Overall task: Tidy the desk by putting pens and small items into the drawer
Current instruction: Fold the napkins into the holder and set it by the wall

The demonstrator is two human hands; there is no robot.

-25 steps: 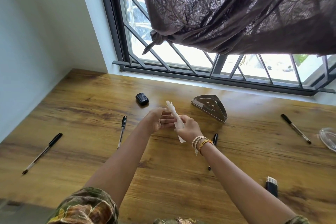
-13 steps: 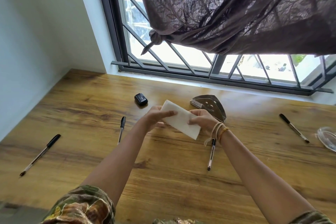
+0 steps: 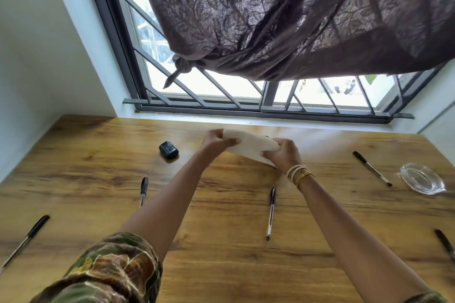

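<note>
A folded white napkin (image 3: pixel 251 146) is held at the far middle of the wooden desk (image 3: pixel 221 265). My left hand (image 3: pixel 216 141) grips its left end and my right hand (image 3: pixel 284 154) grips its right end. The metal napkin holder is hidden behind the napkin and hands. Several black-capped pens lie on the desk: one at far left (image 3: pixel 27 238), one left of my left arm (image 3: pixel 143 190), one between my arms (image 3: pixel 270 213), one at the right (image 3: pixel 371 171), one at the right edge (image 3: pixel 445 245). A small black case (image 3: pixel 168 149) sits left of my hands.
A clear glass dish (image 3: pixel 422 178) stands at the far right. The window with metal bars (image 3: pixel 246 96) and a knotted brown curtain (image 3: pixel 283 19) run along the desk's far edge. A wall (image 3: pixel 29 69) closes the left side.
The napkin went from held edge-on to spread flat between both hands, and both hands moved it farther back over the metal holder. The view tilted upward.
</note>
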